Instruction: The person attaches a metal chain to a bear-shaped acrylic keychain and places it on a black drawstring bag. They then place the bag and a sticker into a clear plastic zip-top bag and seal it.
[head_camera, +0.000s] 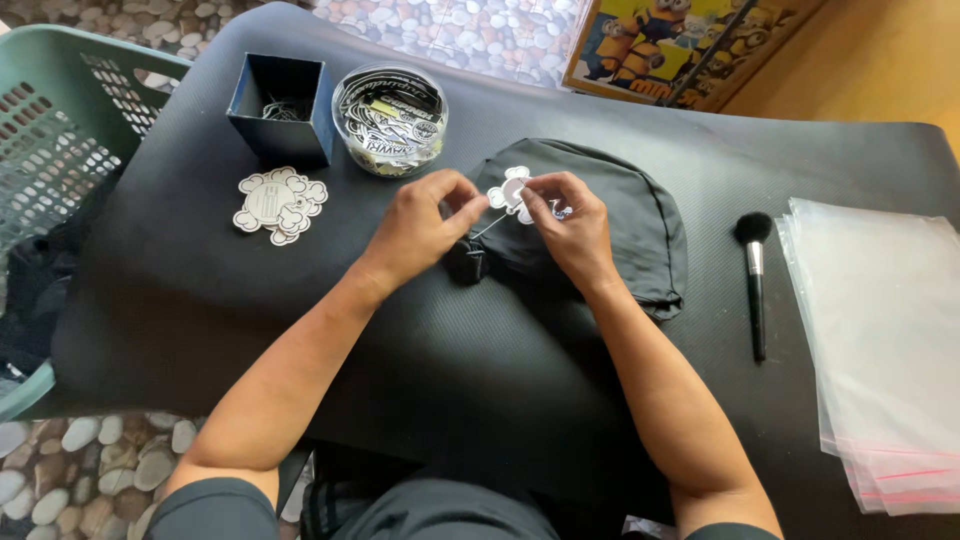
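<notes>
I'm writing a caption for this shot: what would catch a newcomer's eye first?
First, the left hand and right hand meeting mid-table, pinching a small white cut-out tag over a black cap. Next, the stack of clear plastic bags at the right edge, with a black brush beside it.

Open mat (450, 350) betw. forearms & toward body: free passage. Left side blocked by tag stack (278, 203), dark box (280, 105), clear tub (390, 118), basket (60, 150). Right: brush (754, 275), bag pile (880, 340); narrow lane betw. cap (610, 225) & brush.
</notes>
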